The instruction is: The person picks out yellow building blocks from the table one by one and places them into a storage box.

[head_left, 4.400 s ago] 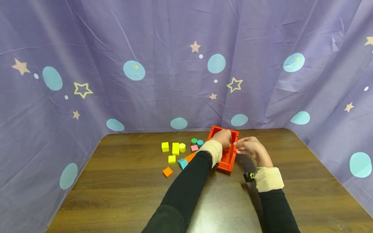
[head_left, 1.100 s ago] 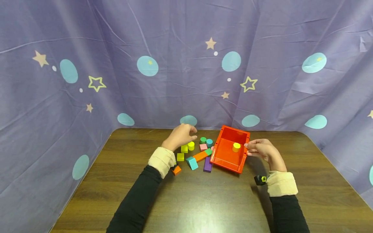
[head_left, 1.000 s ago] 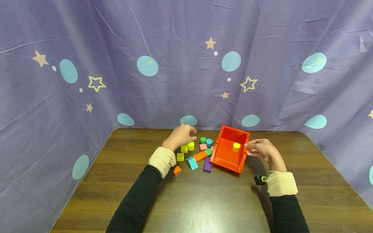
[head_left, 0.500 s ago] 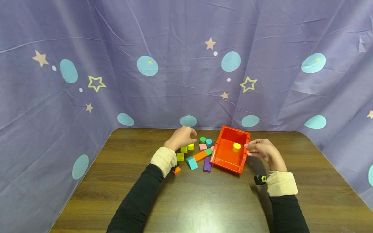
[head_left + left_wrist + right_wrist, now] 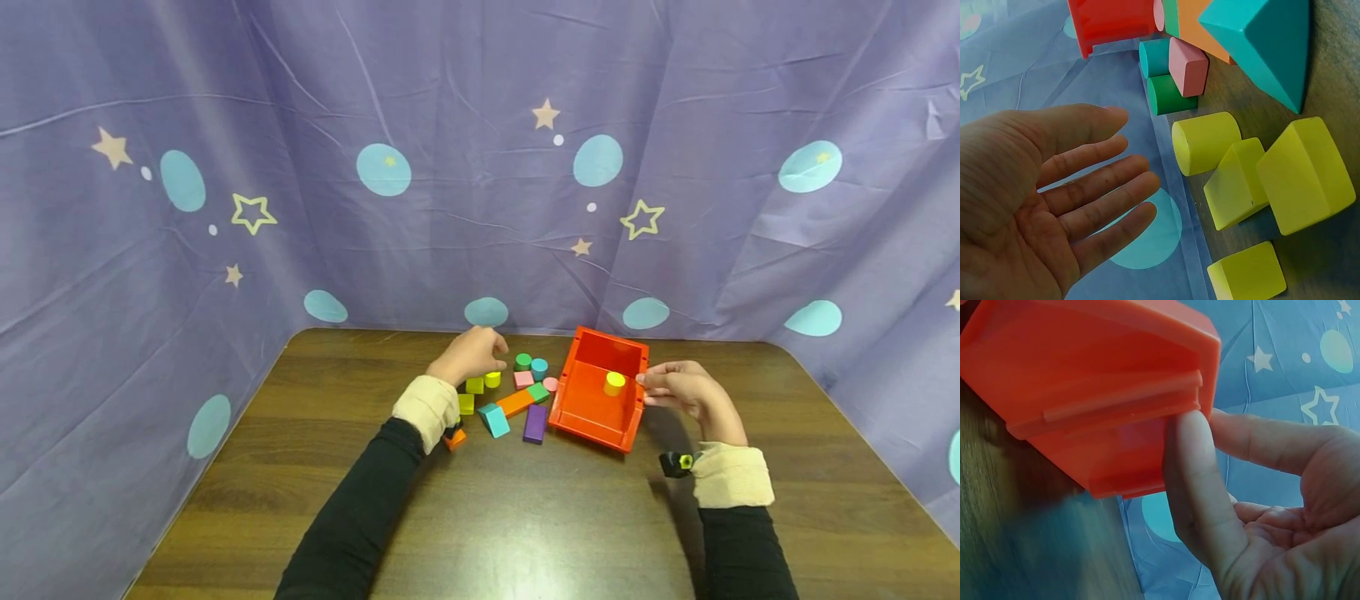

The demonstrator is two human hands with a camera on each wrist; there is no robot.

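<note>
Leftmost on my head feed, a small orange block shows on the brown wooden bench, at six o'clock from the left hand and partly covered by its wrist. That hand hovers with its fingers loose, grasping nothing. Solid yellow blocks lie near, toward six o'clock, and a yellow cylinder at four, all apart from the fingers; I judge it hangs there because they sit within easy reach. Toward five o'clock lie a teal triangular prism, a long orange block and a purple rectangular block. The open red plastic bin contains a second yellow cylinder, nearer its three o'clock wall. The right hand pinches that wall's rim, probably steadying the bin, which extends toward nine o'clock from those fingers.
</note>
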